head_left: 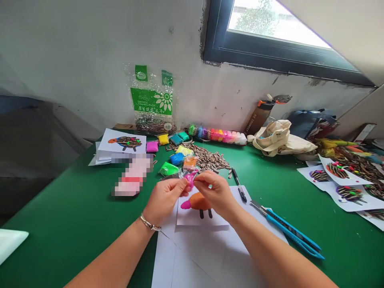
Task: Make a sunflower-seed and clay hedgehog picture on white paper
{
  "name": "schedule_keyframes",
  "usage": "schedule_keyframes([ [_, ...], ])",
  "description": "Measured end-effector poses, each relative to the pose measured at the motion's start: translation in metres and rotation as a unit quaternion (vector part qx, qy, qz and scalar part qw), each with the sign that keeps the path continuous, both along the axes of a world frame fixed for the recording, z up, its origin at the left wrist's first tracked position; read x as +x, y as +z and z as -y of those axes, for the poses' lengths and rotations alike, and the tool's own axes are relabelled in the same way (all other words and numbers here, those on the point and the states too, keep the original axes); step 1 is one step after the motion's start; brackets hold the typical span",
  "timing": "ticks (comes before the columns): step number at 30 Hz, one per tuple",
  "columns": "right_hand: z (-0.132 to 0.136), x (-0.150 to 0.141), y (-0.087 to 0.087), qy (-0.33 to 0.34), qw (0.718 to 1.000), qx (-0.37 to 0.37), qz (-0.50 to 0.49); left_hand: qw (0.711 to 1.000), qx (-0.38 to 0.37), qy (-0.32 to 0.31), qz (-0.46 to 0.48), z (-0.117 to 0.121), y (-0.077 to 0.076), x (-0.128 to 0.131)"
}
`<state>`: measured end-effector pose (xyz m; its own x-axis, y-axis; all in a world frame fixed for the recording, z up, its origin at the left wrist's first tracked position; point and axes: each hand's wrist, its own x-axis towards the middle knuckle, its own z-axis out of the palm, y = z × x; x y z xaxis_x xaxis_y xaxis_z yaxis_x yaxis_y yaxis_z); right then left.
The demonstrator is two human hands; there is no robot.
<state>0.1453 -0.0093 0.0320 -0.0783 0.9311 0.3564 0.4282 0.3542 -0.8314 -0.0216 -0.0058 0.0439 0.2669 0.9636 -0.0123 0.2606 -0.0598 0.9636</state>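
Note:
My left hand (165,198), a bracelet on its wrist, pinches a small clear packet of bright pink modelling clay (191,179). The fingertips of my right hand (217,192) are closed at the packet's other side; part of their hold is hidden. Just below both hands lies a white card (192,221) bearing an orange clay body (199,201) with a magenta head and two dark legs. Under the card is a larger white sheet (207,256). Green (169,169), blue (177,159) and orange (190,162) clay packets sit just beyond my hands.
Loose sunflower seeds (210,158) spread behind the packets, near a seed bag (152,102) against the wall. To the right lie a pen (239,184) and a blue utility knife (292,230). Finished cards (130,138) are stacked left; more picture cards (345,194) lie far right.

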Motion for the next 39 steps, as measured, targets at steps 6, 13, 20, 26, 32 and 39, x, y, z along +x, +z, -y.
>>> schedule_keyframes([
  [6,-0.021,-0.008,-0.008,0.004,0.997,-0.025,0.077,0.930,0.250,0.040,-0.267,-0.020,-0.018,-0.026],
  [13,-0.024,-0.018,-0.013,0.019,0.990,-0.024,0.134,0.894,0.275,-0.005,-0.354,-0.026,-0.040,-0.030],
  [20,-0.025,-0.018,-0.018,0.013,0.989,-0.031,0.143,0.896,0.298,-0.008,-0.330,-0.027,-0.037,-0.028],
  [26,-0.024,-0.019,-0.005,0.017,0.986,-0.030,0.161,0.899,0.308,-0.011,-0.312,-0.023,-0.033,-0.025],
  [32,-0.024,-0.017,0.000,0.029,0.994,-0.031,0.100,0.903,0.325,-0.011,-0.282,-0.019,-0.030,-0.022],
  [39,-0.025,-0.013,-0.010,0.078,0.996,-0.047,-0.016,0.915,0.326,-0.011,-0.237,-0.015,-0.028,-0.017],
])
